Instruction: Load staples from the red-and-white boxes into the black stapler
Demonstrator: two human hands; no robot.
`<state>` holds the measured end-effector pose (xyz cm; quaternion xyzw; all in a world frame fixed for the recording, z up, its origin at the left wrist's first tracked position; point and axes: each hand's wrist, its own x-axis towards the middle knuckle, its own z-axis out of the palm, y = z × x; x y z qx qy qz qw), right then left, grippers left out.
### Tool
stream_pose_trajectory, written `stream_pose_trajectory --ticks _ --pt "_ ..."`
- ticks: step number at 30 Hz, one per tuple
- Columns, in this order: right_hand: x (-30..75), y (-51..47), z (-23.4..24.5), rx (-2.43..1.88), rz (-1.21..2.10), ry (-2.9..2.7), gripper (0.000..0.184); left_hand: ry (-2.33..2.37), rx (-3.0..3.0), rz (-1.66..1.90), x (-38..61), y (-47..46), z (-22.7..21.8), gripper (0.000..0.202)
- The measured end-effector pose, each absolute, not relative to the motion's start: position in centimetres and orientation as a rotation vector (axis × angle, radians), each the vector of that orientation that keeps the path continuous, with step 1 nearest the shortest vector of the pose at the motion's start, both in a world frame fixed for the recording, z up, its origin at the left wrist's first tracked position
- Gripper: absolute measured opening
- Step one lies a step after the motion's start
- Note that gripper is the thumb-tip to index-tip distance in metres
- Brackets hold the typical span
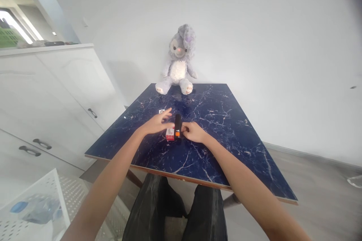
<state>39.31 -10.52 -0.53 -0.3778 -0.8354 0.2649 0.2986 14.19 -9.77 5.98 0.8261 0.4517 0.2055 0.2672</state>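
flanking a black-and-orange object (pixel 178 125) midway between the side edges of the desk (pixel 226 124)
left hand (pixel 158 123) by red-and-white box (pixel 170 135), fingers apart; right hand (pixel 194 132) curled, grip unclear

Pale wall (pixel 254 45), white cabinet (pixel 65 86) at left, smooth grey floor (pixel 308 177)

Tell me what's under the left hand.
Dark blue tabletop shows around the left hand, with a red-and-white box at its thumb; whatever lies directly beneath the palm is covered.
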Motion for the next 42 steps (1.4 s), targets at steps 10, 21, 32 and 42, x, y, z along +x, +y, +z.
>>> stream_pose_trajectory --ticks 10,21,32,42 --pt "39.3 -10.1 -0.8 -0.992 0.748 -2.203 0.021 1.673 2.228 0.895 13.0 -3.3 0.1 0.042" --pt "39.4 -10.2 -0.8 -0.997 0.761 -2.192 0.021 1.330 2.143 0.681 15.2 -7.3 2.2 0.043" --pt "39.5 -10.3 -0.2 -1.035 0.818 -2.146 0.029 1.302 2.198 0.503 12.3 -13.3 1.7 0.138" --pt "39.3 -9.0 -1.1 -1.371 0.775 -1.761 0.031 1.392 2.252 0.638 15.3 -11.4 0.1 0.130"
